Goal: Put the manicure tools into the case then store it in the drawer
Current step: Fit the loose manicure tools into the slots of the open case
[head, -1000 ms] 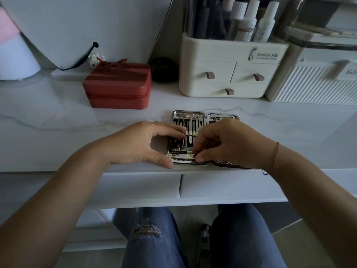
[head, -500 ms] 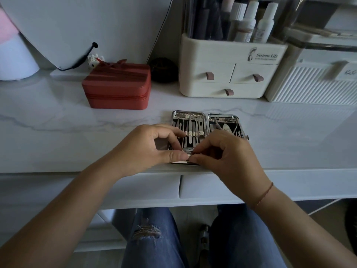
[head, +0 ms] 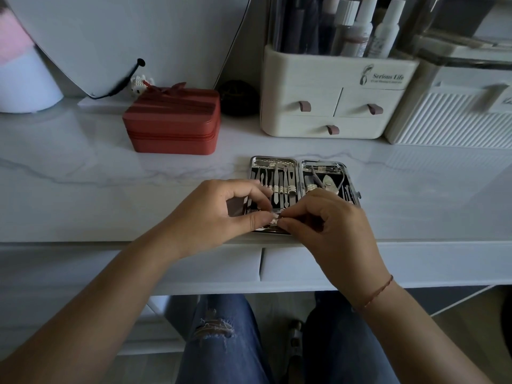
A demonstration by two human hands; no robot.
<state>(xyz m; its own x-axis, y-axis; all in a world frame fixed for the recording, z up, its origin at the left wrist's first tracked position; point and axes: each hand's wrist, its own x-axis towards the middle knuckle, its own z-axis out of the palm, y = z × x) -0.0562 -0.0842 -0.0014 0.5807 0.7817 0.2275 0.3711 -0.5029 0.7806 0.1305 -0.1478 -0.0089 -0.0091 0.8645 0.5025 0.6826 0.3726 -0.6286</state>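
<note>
A shiny metal manicure case (head: 302, 162) lies open flat near the front edge of the white marble tabletop (head: 83, 195). Its left half holds a row of slim steel tools (head: 279, 187) under straps; the right half holds clippers and nippers (head: 328, 182). My left hand (head: 219, 214) and my right hand (head: 329, 225) meet over the near end of the left half, both pinching a small metal tool (head: 274, 218) between thumb and fingertips. The near part of the case is hidden by my hands. Two closed drawer fronts (head: 260, 264) sit under the tabletop edge.
A red zipped box (head: 173, 123) stands at the back left. A cream organiser with small drawers (head: 332, 106) and bottles stands behind the case, a white ribbed box (head: 448, 120) to its right. A mirror (head: 110, 37) leans at the back. My knees are below the desk.
My right hand has pulled back off the case's right half, uncovering its tools. Both hands have closed together on the small tool at the near end.
</note>
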